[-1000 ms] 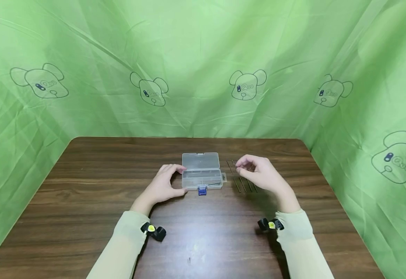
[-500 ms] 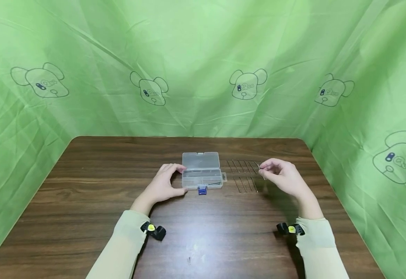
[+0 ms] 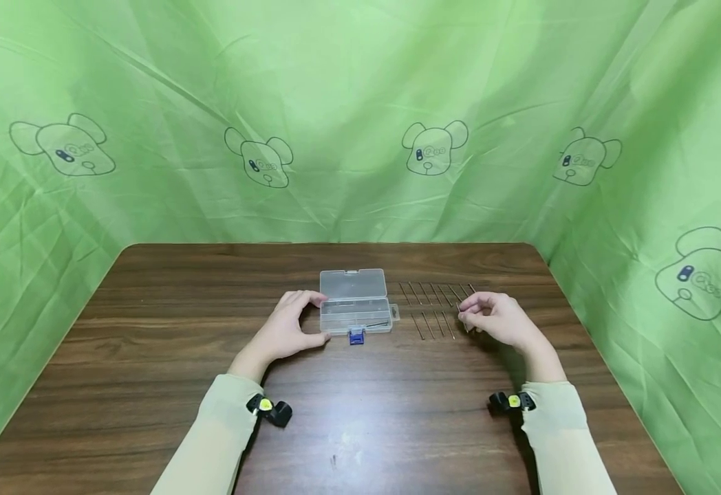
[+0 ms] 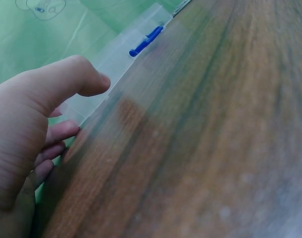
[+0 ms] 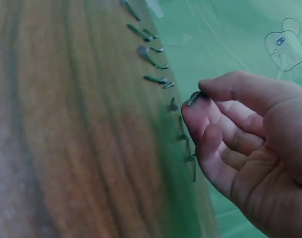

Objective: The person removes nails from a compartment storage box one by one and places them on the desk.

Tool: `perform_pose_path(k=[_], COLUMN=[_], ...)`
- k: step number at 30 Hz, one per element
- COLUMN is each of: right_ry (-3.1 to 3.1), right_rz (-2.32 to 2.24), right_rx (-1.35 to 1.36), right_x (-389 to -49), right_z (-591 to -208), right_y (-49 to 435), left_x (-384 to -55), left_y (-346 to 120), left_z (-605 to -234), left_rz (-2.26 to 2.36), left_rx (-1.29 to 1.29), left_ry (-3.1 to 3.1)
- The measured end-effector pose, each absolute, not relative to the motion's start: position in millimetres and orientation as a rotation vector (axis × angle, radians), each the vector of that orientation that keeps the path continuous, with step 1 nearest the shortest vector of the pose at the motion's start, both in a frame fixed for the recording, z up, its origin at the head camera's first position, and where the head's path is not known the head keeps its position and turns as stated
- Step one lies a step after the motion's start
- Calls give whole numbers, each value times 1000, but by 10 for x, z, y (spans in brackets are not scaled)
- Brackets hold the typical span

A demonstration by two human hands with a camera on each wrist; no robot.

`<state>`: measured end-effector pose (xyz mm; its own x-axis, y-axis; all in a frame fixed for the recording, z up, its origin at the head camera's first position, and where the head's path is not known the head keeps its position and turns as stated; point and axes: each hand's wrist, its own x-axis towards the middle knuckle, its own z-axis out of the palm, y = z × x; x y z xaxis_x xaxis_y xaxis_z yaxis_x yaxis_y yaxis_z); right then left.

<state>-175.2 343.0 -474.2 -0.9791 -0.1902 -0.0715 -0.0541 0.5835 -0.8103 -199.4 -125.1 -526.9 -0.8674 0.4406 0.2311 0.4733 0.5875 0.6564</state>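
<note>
A clear plastic box point(image 3: 356, 316) stands with its lid tipped back, and a blue latch point(image 3: 356, 337) hangs at its front. Inside, at its right front, lie a few thin dark nails point(image 3: 378, 324). My left hand point(image 3: 285, 328) grips the box's left end, thumb at the front corner and fingers behind; the left wrist view shows the thumb point(image 4: 94, 83) against the wall. My right hand point(image 3: 501, 320) pinches one nail point(image 5: 194, 98) between thumb and forefinger, low beside the near row's right end. Its lower end is partly hidden by the fingers.
Several nails point(image 3: 420, 293) lie slanted in a far row right of the box. A shorter near row point(image 3: 433, 326) lies before it. Green cloth point(image 3: 336, 137) hangs behind and beside the wooden table point(image 3: 168, 302).
My right hand has moved right across the nails, then slightly nearer me, with a nail between its fingertips. My left hand stays at the box. The head view has shifted a little.
</note>
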Motion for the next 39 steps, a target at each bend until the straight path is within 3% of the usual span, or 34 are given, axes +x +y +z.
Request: perform_pose_path(k=[39], right_ry=[2697], right_rz=[-1231], right_rx=[-151], right_x=[-1802], right_z=[-4876], right_y=[3383], left_x=[-2009], left_y=[-1251], left_z=[-5304], left_rz=[-1136], left_rx=[-789], left_ry=[-2756])
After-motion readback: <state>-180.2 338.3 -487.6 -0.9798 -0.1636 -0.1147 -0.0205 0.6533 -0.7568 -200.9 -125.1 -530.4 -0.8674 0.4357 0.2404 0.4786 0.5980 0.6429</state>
